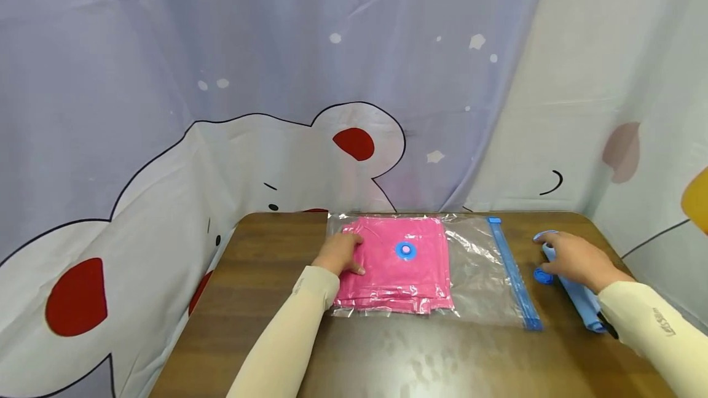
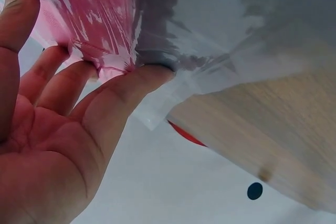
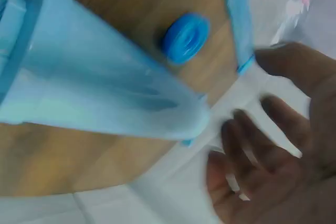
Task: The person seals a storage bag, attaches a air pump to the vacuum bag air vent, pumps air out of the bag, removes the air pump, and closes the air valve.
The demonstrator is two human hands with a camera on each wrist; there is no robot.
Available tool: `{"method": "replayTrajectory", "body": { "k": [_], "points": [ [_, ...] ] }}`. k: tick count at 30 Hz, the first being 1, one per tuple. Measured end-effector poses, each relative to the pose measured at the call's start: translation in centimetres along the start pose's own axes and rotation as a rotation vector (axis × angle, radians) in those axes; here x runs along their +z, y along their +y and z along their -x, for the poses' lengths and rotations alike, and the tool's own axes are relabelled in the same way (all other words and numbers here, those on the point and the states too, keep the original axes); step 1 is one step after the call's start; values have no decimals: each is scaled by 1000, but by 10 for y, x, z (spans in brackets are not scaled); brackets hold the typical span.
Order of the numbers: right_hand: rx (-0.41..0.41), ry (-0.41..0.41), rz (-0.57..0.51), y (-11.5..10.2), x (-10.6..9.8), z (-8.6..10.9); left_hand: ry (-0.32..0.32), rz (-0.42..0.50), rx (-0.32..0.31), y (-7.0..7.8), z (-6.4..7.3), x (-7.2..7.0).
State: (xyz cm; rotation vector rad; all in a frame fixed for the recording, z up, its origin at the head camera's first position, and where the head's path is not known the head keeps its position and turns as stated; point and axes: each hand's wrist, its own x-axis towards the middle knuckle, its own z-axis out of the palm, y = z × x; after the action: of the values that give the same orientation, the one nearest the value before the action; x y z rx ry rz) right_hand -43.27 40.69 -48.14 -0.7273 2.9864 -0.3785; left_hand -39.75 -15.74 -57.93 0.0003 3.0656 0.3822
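A clear vacuum storage bag (image 1: 475,269) lies flat on the table, with folded pink cloth (image 1: 387,269) inside. A blue round valve (image 1: 406,251) sits over the cloth, and a blue zip strip (image 1: 514,272) runs down the bag's right end. At its left edge my left hand (image 1: 338,253) grips the bag, fingertips creasing the plastic in the left wrist view. My right hand (image 1: 578,260) hovers by a light-blue hand pump (image 3: 115,77) lying on its side. Its fingers are loosely bent and apart from the pump in the right wrist view.
A small blue round cap (image 3: 186,38) lies on the wooden table (image 1: 265,300) between pump and bag. A printed curtain (image 1: 276,158) hangs behind the table and along its left and right sides.
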Motion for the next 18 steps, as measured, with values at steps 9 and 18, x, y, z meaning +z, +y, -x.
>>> {"method": "replayTrajectory", "body": {
  "k": [9, 18],
  "points": [
    [-81, -71, 194, -16, 16, -4, 60, -15, 30, 0, -2, -1],
    [-110, -5, 234, -15, 28, -3, 65, -9, 24, 3, 0, 4]
  ]
}}
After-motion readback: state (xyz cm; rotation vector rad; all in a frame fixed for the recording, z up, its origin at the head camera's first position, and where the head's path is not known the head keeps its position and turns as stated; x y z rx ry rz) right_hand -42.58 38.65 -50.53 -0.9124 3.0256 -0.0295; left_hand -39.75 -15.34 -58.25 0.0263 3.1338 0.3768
